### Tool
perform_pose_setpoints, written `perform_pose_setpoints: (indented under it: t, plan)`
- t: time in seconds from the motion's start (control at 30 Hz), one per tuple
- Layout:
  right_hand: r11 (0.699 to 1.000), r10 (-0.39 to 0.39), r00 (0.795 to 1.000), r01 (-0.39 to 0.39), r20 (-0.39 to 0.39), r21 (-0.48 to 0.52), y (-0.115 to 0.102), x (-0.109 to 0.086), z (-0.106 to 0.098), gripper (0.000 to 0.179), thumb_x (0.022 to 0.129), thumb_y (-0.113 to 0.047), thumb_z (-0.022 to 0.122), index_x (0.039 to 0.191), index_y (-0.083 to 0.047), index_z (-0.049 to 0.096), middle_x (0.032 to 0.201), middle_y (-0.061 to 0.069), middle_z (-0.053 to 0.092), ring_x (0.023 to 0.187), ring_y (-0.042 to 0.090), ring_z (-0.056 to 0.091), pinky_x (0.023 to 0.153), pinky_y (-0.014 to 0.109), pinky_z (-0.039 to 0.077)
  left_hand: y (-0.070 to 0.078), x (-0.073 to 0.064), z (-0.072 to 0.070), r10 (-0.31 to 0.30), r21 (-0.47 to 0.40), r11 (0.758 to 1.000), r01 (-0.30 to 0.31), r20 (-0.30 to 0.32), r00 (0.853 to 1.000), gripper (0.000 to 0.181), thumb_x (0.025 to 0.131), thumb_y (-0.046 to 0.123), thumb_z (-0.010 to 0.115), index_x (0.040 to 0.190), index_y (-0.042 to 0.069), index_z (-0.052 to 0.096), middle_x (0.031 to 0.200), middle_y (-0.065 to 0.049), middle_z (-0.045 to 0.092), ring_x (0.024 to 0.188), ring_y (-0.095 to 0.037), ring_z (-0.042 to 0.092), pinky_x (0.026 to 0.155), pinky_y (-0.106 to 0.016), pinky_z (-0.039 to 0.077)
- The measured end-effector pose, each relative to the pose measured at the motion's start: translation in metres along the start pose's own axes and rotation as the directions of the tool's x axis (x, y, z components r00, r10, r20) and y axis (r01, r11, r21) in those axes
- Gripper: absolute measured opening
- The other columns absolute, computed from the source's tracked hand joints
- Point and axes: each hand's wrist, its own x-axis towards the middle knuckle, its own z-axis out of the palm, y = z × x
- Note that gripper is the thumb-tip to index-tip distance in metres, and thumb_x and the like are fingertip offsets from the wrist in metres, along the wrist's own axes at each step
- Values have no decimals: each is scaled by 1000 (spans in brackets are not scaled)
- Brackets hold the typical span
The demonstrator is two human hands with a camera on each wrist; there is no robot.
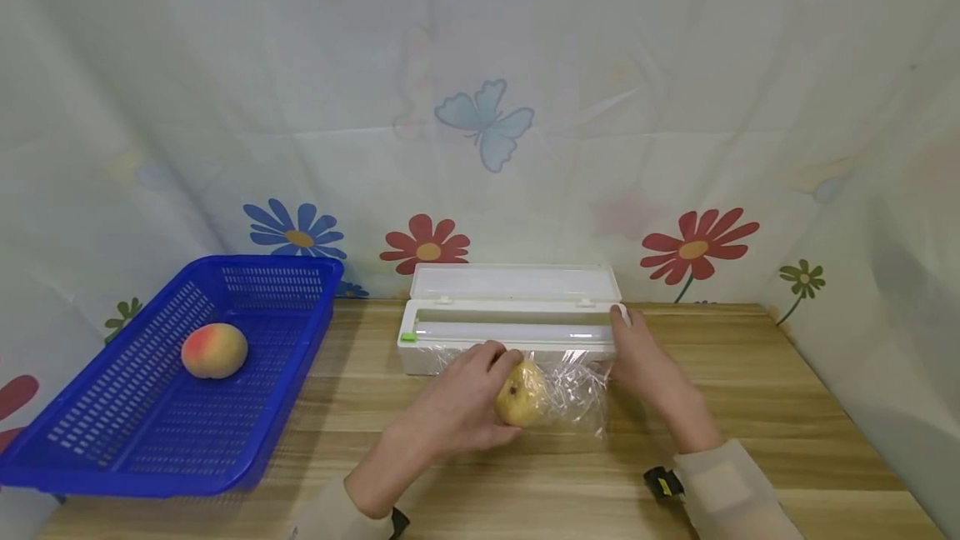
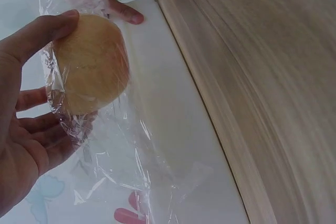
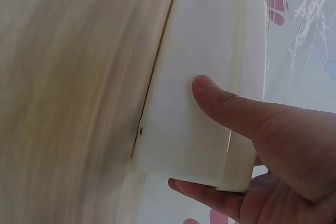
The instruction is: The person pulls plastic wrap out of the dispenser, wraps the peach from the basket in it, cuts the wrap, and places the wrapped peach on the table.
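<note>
In the head view my left hand [image 1: 459, 407] holds a yellow peach [image 1: 522, 397] in front of a white cling film dispenser [image 1: 422, 362]. Clear cling film [image 1: 579, 394] lies over the fruit and stretches to the dispenser's front edge. The left wrist view shows thumb and fingers around the film-covered peach [image 2: 94, 69], which has a faint reddish side. My right hand [image 1: 654, 367] grips the dispenser's right end. In the right wrist view its thumb presses on the white face of the dispenser [image 3: 181, 114], with fingers at the end. The dispenser's lid [image 1: 517, 282] stands raised, showing the roll inside.
A blue plastic basket [image 1: 288, 407] stands at the left of the wooden table [image 1: 750, 390], with another peach [image 1: 214, 351] inside. A light curtain [image 1: 360, 90] printed with flowers and butterflies hangs behind the table and along its sides.
</note>
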Motion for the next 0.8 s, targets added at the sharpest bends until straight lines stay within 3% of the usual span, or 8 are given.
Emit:
perform_pose_setpoints:
  t: [0.2,0.47,0.63,0.8]
  plan:
    - [999,17,1000,-17,-6,27,0,-1,0,90,86,-13,84,146,24,28,141,50,31,130,63,39,104,67,38,1,-2,0,25,18,1000,-25,-16,1000,82,71,50,91,133,10,54,116,-6,58,102,-23,60,95,-38,53]
    - [999,37,999,-37,0,32,1,-1,4,90,88,-15,83,148,20,26,141,47,32,129,60,42,102,67,41,5,-6,-2,39,16,999,-39,6,999,82,71,52,89,132,10,54,120,-7,60,109,-25,60,100,-39,50]
    - [999,34,999,-34,-21,22,-1,-1,4,91,86,-15,84,147,20,27,138,46,35,125,59,46,98,66,44,6,-6,-4,63,29,998,-63,-2,998,82,69,54,89,129,8,57,115,-6,61,104,-22,61,98,-37,51]
    - [1000,29,999,-29,-38,6,-2,-2,4,93,85,-18,85,147,21,27,137,47,35,123,60,46,97,66,45,9,-8,-5,60,25,998,-60,29,998,82,70,55,89,129,8,58,115,-5,60,102,-22,62,94,-36,53]
